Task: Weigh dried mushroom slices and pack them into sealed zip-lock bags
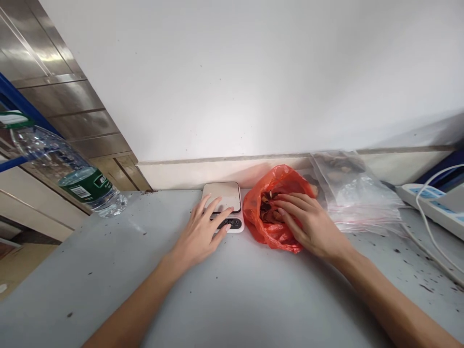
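My left hand (204, 231) lies with fingers spread over a small kitchen scale (224, 193), its fingertips at the platform and the dark button panel. To the right of the scale stands an open red plastic bag (253, 220) holding dried brown pieces (267, 208), perhaps bark or herbs. My right hand (308, 220) reaches into the bag's mouth, fingers stretched out and resting on the pieces. Its fingertips are partly hidden among them, and no piece is visibly gripped.
Clear zip bags (353, 193) with brown slices lie behind my right hand. A water bottle (78, 174) stands at the left table edge. On the right are a white device (440, 205) and a white cable (422, 205). Dark crumbs dot the grey table (217, 304); a white wall (235, 87) closes the back.
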Available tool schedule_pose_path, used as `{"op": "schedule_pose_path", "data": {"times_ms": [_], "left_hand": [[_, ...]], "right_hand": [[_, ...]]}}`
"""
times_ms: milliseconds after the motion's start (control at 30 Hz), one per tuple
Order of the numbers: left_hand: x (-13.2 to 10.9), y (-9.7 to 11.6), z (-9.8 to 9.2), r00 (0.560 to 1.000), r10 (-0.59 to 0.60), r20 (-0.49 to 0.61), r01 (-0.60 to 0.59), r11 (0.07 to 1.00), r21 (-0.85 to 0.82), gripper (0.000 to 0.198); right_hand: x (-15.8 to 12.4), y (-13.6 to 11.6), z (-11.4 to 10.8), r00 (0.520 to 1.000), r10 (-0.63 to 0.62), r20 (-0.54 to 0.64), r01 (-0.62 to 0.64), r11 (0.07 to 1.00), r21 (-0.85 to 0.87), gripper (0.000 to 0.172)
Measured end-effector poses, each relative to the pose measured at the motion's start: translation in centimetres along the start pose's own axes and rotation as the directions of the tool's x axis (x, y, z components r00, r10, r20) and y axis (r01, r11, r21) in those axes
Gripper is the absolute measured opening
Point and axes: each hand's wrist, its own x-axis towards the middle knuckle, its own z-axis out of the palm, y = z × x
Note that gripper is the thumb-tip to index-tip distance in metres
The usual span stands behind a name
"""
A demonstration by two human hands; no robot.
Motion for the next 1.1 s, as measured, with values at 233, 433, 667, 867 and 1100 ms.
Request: {"op": "schedule_pose_path", "data": {"times_ms": [233,433,667,867,1100], "left_hand": [[0.0,0.6,0.2,0.999,0.006,0.045,-0.007,1.000,0.001,0.046],[-0.1,0.9,0.4,1.000,0.010,0.030,-0.009,1.000,-0.025,0.045],[-0.1,1.4,0.4,0.999,0.034,0.015,-0.034,0.999,-0.026,0.045],[0.1,1.7,0.3,0.996,0.091,-0.020,-0.091,0.995,-0.042,0.042],[3.4,5.2,-0.3,0.941,0.233,-0.246,-0.253,0.966,-0.052,0.037]], "right_hand": [[0.1,0.0,-0.3,1.000,-0.017,0.012,0.017,1.000,-0.008,0.037],[0.0,0.1,-0.3,1.000,-0.020,-0.010,0.020,1.000,0.005,0.034],[-0.3,0.2,-0.3,1.000,-0.025,0.002,0.025,0.999,0.023,0.035],[0.1,0.3,-0.8,0.999,-0.016,-0.039,0.020,0.995,0.102,0.030],[1.3,3.0,-4.7,0.839,0.258,-0.479,-0.361,0.923,-0.134,0.026]]}}
